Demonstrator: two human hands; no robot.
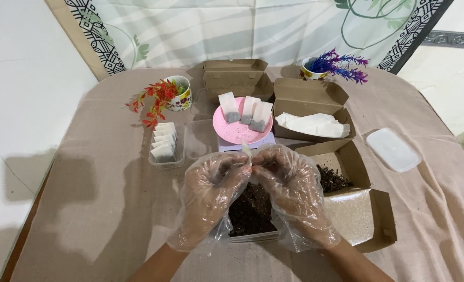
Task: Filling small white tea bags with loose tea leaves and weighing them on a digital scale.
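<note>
Both my hands wear loose clear plastic gloves. My left hand (211, 196) and my right hand (292, 196) meet fingertip to fingertip, pinching a small white paper sachet (246, 151) between them. They hover over a clear tub of dark loose tea (250, 211). Just beyond my fingers a pink plate (231, 133) holds three filled sachets standing upright.
A clear tray of filled sachets (164, 143) sits at the left. An open brown box (341, 180) with dark leaves lies at the right, and another brown box (311, 124) holds empty white sachets. A white lid (393, 149), two cups with fake flowers and a third box stand farther back.
</note>
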